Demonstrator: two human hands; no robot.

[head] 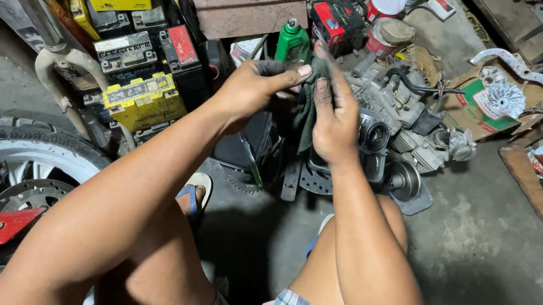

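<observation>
Both hands, left (pixel 252 88) and right (pixel 335 115), fingers gripping dark green rag (pixel 305 114), cardboard box (pixel 470 111) holding metal part (pixel 501 98)

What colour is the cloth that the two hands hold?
Dark green, smudged with grime. The cloth shows in the head view, between the left hand and right hand.

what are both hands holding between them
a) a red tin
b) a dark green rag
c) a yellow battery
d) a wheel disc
b) the left hand and right hand both pinch a dark green rag that hangs between them, above the engine parts on the floor; the yellow batteries sit untouched to the left.
</observation>
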